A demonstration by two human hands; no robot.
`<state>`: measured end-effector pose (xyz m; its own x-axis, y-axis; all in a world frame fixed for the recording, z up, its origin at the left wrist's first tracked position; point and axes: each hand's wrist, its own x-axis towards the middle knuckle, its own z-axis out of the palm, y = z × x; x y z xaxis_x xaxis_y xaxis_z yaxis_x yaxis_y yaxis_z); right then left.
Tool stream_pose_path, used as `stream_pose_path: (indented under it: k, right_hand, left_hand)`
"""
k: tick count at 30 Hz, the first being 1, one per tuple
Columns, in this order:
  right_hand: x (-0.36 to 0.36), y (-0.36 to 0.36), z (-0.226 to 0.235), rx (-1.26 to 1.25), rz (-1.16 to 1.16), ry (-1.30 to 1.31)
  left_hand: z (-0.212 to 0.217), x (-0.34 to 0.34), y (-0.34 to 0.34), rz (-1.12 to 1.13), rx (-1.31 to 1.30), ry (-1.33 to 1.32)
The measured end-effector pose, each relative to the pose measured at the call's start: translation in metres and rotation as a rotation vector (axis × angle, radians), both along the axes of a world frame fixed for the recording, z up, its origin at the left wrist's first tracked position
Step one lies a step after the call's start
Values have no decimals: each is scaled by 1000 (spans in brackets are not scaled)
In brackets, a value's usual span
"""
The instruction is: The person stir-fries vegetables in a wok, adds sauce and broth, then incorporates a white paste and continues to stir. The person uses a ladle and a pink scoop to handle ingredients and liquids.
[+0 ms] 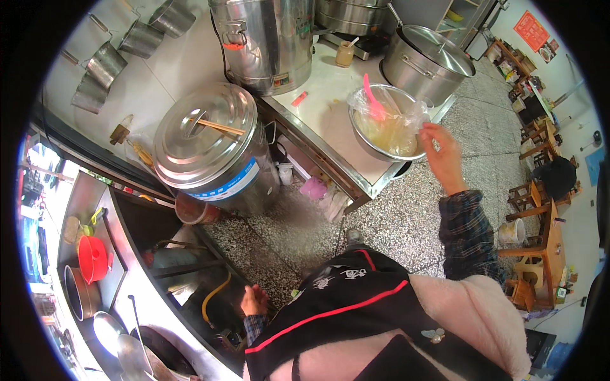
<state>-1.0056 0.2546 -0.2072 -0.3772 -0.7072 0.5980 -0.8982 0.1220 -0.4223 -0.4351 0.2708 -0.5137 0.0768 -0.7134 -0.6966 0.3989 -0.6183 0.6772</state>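
My right hand (438,152) is at the right rim of a metal bowl (361,138) on the white-topped table. Its thumb and fingers pinch the edge of a clear plastic sheet (413,117) that lies crumpled over the bowl. A pink spoon-like utensil (373,101) stands tilted in the bowl, its handle up. Beneath the plastic is something pale yellow, blurred by the film. Low by my apron hangs my left hand (255,300), fingers loosely bent and a little apart, with nothing seen in them.
A lidded steel pot (429,63) stands behind the bowl, near a small jar (345,54). Left of the table is a tall steel barrel (216,171) with chopsticks (219,127) on its lid. A counter with a red basin (93,259) runs along my left.
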Motion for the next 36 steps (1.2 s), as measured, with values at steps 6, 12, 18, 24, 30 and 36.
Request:
stream_pose_path:
  k: [6, 12, 18, 24, 30, 36]
  right_hand:
    - [-84, -34, 39, -15, 100, -150]
    - [-144, -91, -2, 243, 522, -159]
    - [-152, -86, -41, 981, 937, -99]
    - [-191, -79, -25, 687, 1108, -313]
    - [-211, -74, 6, 648, 652, -433]
    - [-156, -32, 52, 740, 868, -430]
  left_hand:
    - [148, -148, -108, -521, -333, -253]
    - [238, -350, -173, -811, -934, -306]
    - [238, -526, -197, -1089, -1555, -797]
    - [209, -538, -176, -1510, -1349, -1075]
    - [195, -442, -142, -702, -1162, -872]
    - [129, -199, -42, 374, -397, -709]
